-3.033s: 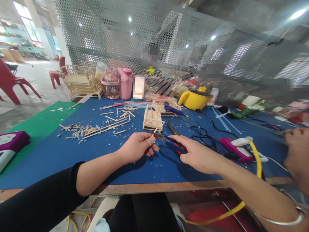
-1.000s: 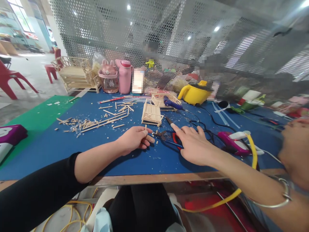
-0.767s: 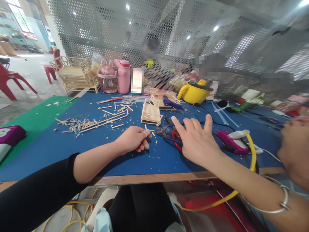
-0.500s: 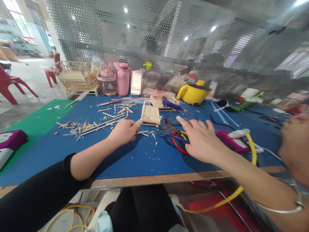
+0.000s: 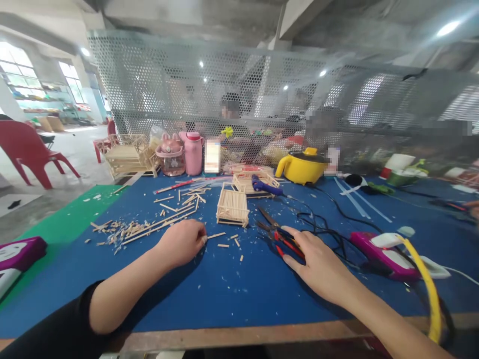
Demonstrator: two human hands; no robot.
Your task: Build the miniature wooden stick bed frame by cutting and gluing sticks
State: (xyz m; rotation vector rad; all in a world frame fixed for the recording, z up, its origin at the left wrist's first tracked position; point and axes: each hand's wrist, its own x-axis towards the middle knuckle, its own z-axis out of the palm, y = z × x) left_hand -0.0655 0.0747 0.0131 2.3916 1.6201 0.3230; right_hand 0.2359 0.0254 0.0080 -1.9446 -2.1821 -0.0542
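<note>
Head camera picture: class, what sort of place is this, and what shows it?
Probably a shared craft workshop. A blue work table is strewn with wooden sticks and offcuts, small stick-built frames stand on it, and the right hand rests on red-handled pliers.

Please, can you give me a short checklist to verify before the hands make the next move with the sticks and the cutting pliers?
1. Left hand rests on the blue mat beside a short stick: ok.
2. Whether the left hand grips a stick: cannot tell, the fingers are curled under.
3. Right hand lies on the red handles of the pliers: ok, within reach.
4. Pliers lifted off the mat: not ok, they lie flat.
5. Small stick frame stands apart from both hands: ok.
6. Black cable lies close behind the pliers: not ok, it might snag.
</note>
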